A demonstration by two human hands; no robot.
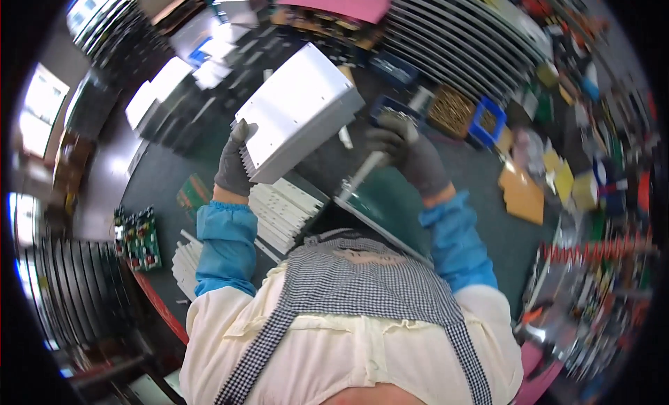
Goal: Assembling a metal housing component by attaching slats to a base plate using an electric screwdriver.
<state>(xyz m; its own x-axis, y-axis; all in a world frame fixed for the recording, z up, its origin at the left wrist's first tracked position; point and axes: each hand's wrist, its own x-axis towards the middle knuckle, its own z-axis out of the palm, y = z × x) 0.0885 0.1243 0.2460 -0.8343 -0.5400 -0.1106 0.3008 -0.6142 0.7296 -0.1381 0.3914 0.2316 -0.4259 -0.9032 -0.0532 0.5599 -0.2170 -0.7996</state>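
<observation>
My left hand [235, 161], in a grey glove, is closed on the edge of a white metal housing [296, 105] with a finned side. The housing is held tilted above the dark green table, and small holes show in its flat face. To its right, my gloved right hand [404, 151] has its fingers curled. A narrow pale bar [366, 174] runs down and left from that hand; motion blur hides its kind. Just beyond the fingers is a dark bin of small metal parts [396, 112]. White slotted strips [282, 211] lie on the table below the housing.
A bin of brass-coloured screws [450, 111] and a blue bin [488, 122] stand at the back right. Stacked white housings [164, 88] stand at the far left, with green circuit boards [138, 238] nearer. Orange card [521, 195] lies on the right. A coiled red hose [592, 249] hangs beyond.
</observation>
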